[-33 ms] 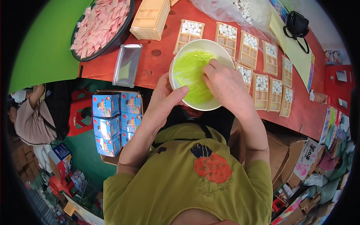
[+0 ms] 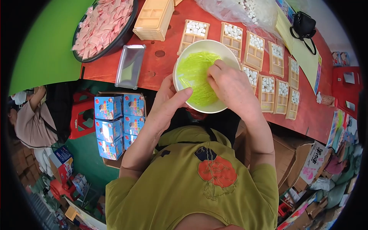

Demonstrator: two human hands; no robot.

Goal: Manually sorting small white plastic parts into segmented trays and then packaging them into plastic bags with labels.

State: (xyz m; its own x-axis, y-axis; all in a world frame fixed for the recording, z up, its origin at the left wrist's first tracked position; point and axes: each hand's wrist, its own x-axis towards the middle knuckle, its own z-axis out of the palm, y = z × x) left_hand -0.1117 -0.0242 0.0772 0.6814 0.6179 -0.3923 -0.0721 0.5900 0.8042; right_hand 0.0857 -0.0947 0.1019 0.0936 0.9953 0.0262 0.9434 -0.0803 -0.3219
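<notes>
A cream-white round bowl (image 2: 232,57) is tilted toward me at the table's front edge. Inside it lies a heap of thin, glossy yellow-green sticks (image 2: 195,71). My left hand (image 2: 170,94) grips the bowl's left side, its thumb over the rim. Reaching in from the right, my right hand (image 2: 229,82) has its fingers curled against the sticks; the fingertips are hidden, so what they pinch cannot be made out. To the right and beyond the bowl stand several beige compartment trays (image 2: 253,57), with small white pieces (image 2: 232,31) in their far compartments.
On the red table (image 2: 161,69) are a dark tub of pink packets (image 2: 101,28), stacked beige trays (image 2: 153,19), a silvery tray (image 2: 130,67) and a clear bag (image 2: 226,10) with white pieces. Blue boxes (image 2: 109,130) fill a carton at my left. A black pouch (image 2: 304,25) lies far right.
</notes>
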